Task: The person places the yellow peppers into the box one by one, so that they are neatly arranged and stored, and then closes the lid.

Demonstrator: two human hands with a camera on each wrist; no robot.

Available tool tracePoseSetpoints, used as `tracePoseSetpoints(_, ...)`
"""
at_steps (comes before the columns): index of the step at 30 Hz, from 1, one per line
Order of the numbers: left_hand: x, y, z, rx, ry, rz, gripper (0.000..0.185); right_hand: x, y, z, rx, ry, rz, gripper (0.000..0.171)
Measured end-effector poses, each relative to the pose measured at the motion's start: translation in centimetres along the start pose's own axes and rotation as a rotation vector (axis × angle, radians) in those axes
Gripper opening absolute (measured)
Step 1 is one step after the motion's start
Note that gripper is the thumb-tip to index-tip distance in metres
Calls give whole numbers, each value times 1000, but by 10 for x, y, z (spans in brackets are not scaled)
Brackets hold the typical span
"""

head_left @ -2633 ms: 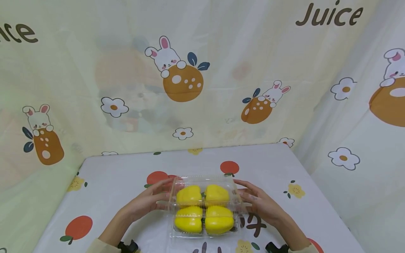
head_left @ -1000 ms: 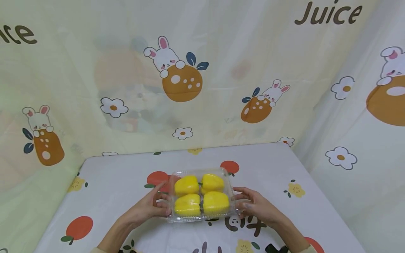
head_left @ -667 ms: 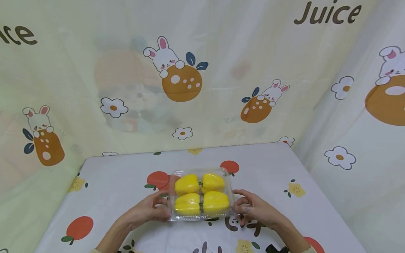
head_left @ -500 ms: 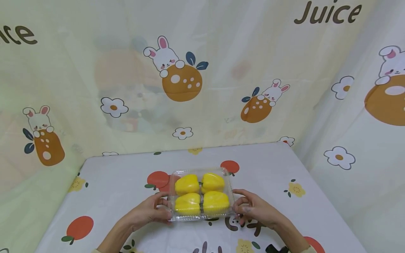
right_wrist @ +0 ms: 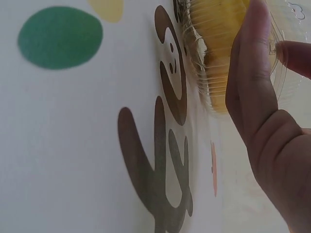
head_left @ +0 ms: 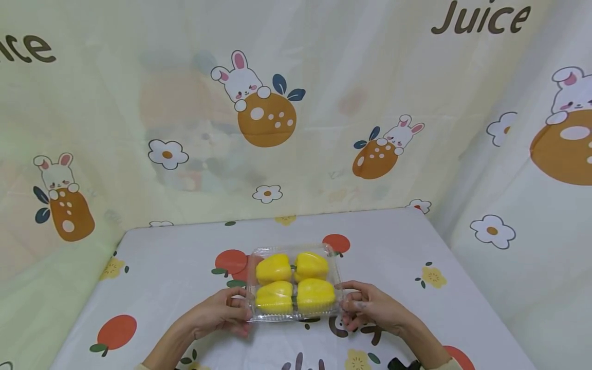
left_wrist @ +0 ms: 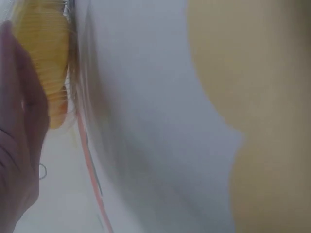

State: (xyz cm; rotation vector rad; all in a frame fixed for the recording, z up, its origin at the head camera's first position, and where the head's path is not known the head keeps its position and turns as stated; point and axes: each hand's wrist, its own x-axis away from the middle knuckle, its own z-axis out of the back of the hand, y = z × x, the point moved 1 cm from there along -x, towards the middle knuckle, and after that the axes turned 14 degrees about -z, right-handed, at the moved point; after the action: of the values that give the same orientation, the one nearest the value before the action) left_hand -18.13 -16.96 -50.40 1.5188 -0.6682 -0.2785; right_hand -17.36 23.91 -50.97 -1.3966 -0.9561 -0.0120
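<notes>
A clear plastic clamshell box [head_left: 273,319] holding several yellow bell peppers [head_left: 316,295] sits in the middle of the head view, its lid down over them. My left hand [head_left: 215,314] holds its front left corner, thumb on the near side. At the right side, my right hand [head_left: 376,307] pinches the rim near the front corner. The right wrist view shows thumb and finger meeting at the edge of the ribbed box [right_wrist: 214,63]. In the left wrist view, the thumb lies along the box side [left_wrist: 46,58], and the other fingertips are hidden.
A white tablecloth [head_left: 162,277] printed with fruit, flowers and lettering covers the table. Behind it hangs a pale curtain [head_left: 324,169] with rabbit prints, and another curtain [head_left: 532,277] closes off the right side. A black wrist strap [head_left: 403,364] shows at the lower right.
Compared with the earliest frame, the box lies farther from me. Both hands have slid from its far sides toward the front corners. Most recently, my left fingers have dropped lower.
</notes>
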Motion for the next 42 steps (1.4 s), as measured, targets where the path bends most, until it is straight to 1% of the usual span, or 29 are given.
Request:
tracePoseSetpoints(3, 0, 0, 0, 6, -15, 4, 53, 0, 0, 0, -5, -2, 4, 69)
tracePoseSetpoints(8, 0, -3, 1, 2, -66, -27, 27, -2, 1, 0, 0, -3, 26, 66)
tracePoseSetpoints(10, 0, -5, 1, -14, -76, -36, 23, -3, 0, 0, 3, -3, 35, 65)
tracePoseSetpoints(17, 0, -7, 1, -74, -67, -14, 32, -3, 0, 0, 9, 12, 37, 66)
tracePoseSetpoints(21, -2, -9, 2, -107, -62, -18, 35, -4, 1, 1, 15, 30, 24, 66)
tracePoseSetpoints(27, -5, -13, 5, -154, -54, -19, 39, -4, 1, 2, 34, 50, 8, 56)
tracePoseSetpoints(30, -6, -15, 6, -148, -48, -24, 37, -4, 2, 3, 33, 42, 15, 53)
tracePoseSetpoints(37, -9, -19, 4, -95, -4, -24, 20, -6, 5, 5, 30, 58, 22, 53)
tracePoseSetpoints(42, -9, -18, 3, -105, 0, -33, 19, -7, 4, 5, 29, 75, 19, 55)
